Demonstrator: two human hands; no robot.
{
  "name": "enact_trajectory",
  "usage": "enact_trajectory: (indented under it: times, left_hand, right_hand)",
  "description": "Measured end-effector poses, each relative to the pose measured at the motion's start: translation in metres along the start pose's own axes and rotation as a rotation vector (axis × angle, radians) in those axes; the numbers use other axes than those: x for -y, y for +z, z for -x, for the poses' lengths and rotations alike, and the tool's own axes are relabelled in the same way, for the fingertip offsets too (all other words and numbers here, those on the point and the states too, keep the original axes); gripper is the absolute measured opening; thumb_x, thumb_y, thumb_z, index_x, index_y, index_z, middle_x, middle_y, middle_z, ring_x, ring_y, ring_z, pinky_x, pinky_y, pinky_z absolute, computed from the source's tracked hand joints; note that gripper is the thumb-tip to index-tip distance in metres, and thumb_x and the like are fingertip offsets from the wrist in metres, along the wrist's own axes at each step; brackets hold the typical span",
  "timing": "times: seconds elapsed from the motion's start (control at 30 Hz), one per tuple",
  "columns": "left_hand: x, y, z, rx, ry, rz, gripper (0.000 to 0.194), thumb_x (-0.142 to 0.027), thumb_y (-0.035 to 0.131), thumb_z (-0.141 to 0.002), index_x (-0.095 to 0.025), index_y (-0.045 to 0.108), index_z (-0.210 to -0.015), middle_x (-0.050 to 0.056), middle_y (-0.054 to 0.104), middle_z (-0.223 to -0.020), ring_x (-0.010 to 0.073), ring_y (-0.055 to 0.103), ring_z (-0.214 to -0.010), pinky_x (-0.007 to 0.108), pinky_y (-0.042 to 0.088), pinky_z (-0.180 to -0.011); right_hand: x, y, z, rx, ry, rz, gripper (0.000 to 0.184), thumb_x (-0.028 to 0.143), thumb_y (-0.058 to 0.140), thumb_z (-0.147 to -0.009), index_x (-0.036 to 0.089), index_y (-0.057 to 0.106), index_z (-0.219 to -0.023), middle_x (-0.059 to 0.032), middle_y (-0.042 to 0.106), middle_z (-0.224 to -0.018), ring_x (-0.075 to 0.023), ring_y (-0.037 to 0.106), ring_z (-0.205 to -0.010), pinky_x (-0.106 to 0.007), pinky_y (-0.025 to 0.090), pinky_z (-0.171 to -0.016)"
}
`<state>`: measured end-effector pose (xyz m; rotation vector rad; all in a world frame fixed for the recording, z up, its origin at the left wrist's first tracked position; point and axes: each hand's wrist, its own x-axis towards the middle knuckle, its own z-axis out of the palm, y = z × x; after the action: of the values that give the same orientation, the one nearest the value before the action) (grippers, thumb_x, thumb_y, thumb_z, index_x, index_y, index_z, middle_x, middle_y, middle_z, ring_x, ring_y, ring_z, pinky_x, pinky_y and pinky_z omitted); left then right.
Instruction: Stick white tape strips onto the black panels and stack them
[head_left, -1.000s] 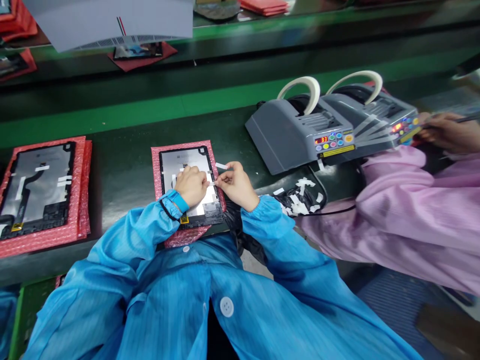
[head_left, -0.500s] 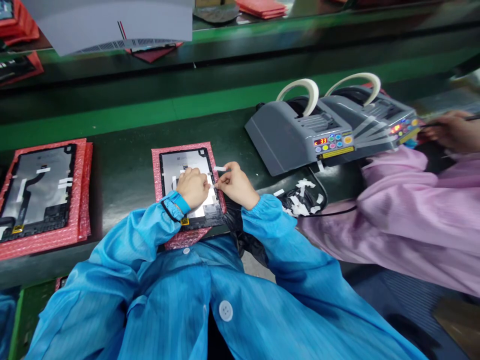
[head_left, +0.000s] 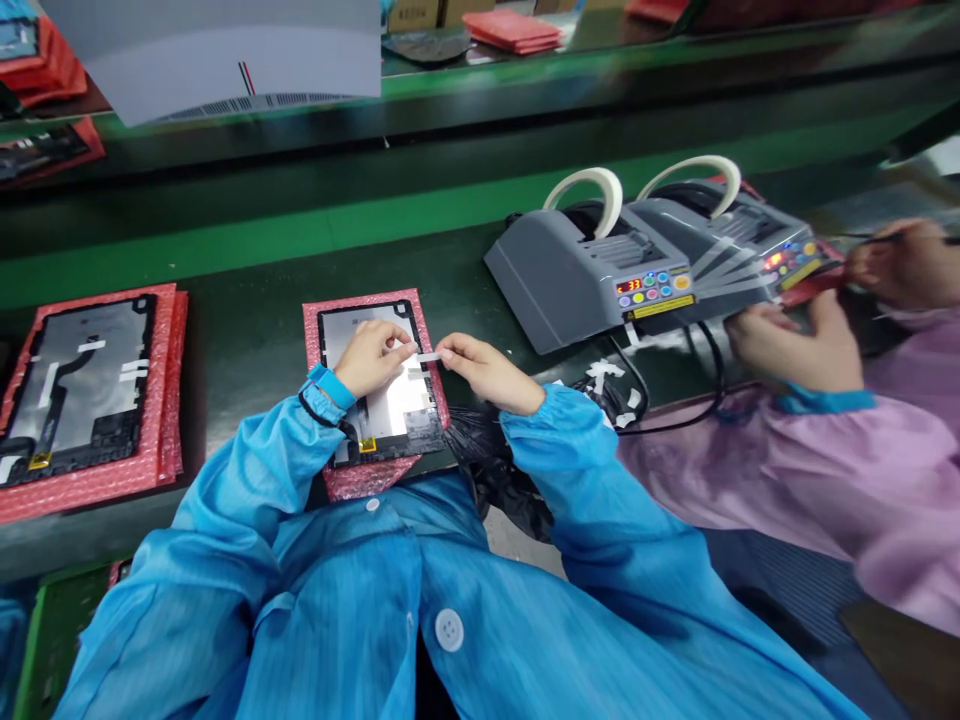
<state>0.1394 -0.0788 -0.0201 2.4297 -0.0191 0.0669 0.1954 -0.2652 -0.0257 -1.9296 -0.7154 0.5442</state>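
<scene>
A tablet screen assembly (head_left: 405,425) with a black frame and silver back lies face down on pink bubble wrap (head_left: 367,482) in front of me. Between my hands, above the screen's right edge, stretches a short strip of white tape (head_left: 428,357). My right hand (head_left: 491,372) pinches its right end with thumb and forefinger. At the other end, the closed fingertips of my left hand (head_left: 373,357) meet the strip. My left hand covers the screen's middle-left part. Pale strips are stuck near the screen's right edge, below the tape.
Two grey tape dispensers (head_left: 592,285) stand to the right, with tape scraps (head_left: 604,375) and a black cable before them. A co-worker's hands (head_left: 802,345) are beside the farther dispenser. Another screen assembly (head_left: 97,385) lies on pink wrap at left. A shelf (head_left: 480,120) runs behind.
My right hand has shifted slightly right, and the strip that stuck up from its fingers now stretches between both hands. My left hand has risen slightly. The co-worker's second hand has appeared.
</scene>
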Motion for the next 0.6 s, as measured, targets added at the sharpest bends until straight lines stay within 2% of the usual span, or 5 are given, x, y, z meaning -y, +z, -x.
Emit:
enact_trajectory:
  times: [0.1,0.23,0.33,0.43,0.6]
  left_hand:
    - [0.0,-0.001,-0.001,0.036,0.057,0.031,0.013,-0.026,0.056,-0.08,-0.016,0.058,-0.071,0.0,0.053,-0.07,0.0153,0.05,-0.074,0.033,0.04,-0.083]
    - [0.002,0.003,-0.001,0.079,0.05,0.026,0.015,-0.02,0.054,-0.08,-0.016,0.055,-0.065,0.0,0.052,-0.065,0.0152,0.05,-0.073,0.032,0.04,-0.082]
    - [0.004,0.006,-0.001,0.1,0.029,0.01,0.018,-0.019,0.052,-0.081,-0.017,0.055,-0.064,0.0,0.052,-0.064,0.0158,0.051,-0.073,0.033,0.041,-0.082]
    - [0.005,0.007,-0.002,0.119,0.001,-0.014,0.019,-0.02,0.051,-0.082,-0.016,0.056,-0.064,0.001,0.052,-0.064,0.016,0.051,-0.072,0.033,0.041,-0.081]
    - [0.004,0.007,-0.003,0.151,0.001,-0.05,0.02,-0.022,0.048,-0.084,-0.016,0.06,-0.068,0.002,0.056,-0.068,0.0167,0.053,-0.076,0.033,0.042,-0.083]
  right_hand:
    - [0.006,0.006,0.001,0.034,-0.012,-0.059,0.018,0.034,0.047,-0.082,0.018,0.051,-0.076,0.0007,0.052,-0.072,-0.0126,0.048,-0.071,-0.026,0.04,-0.07]
    - [0.005,0.009,0.0,0.035,0.013,-0.069,0.017,0.032,0.049,-0.082,0.017,0.056,-0.077,0.0,0.058,-0.074,-0.0131,0.052,-0.072,-0.027,0.042,-0.071]
    - [0.005,0.008,0.0,-0.04,0.084,-0.005,0.015,0.029,0.052,-0.08,0.017,0.061,-0.078,-0.0021,0.064,-0.078,-0.0144,0.056,-0.074,-0.029,0.043,-0.073]
    - [0.007,0.007,0.0,-0.144,0.146,0.045,0.011,0.027,0.058,-0.076,0.016,0.063,-0.078,-0.0028,0.064,-0.076,-0.0144,0.056,-0.069,-0.028,0.042,-0.067]
    - [0.003,0.013,-0.006,-0.112,0.109,0.06,0.009,0.025,0.059,-0.075,0.016,0.058,-0.072,0.0,0.059,-0.067,-0.0125,0.051,-0.062,-0.026,0.04,-0.061]
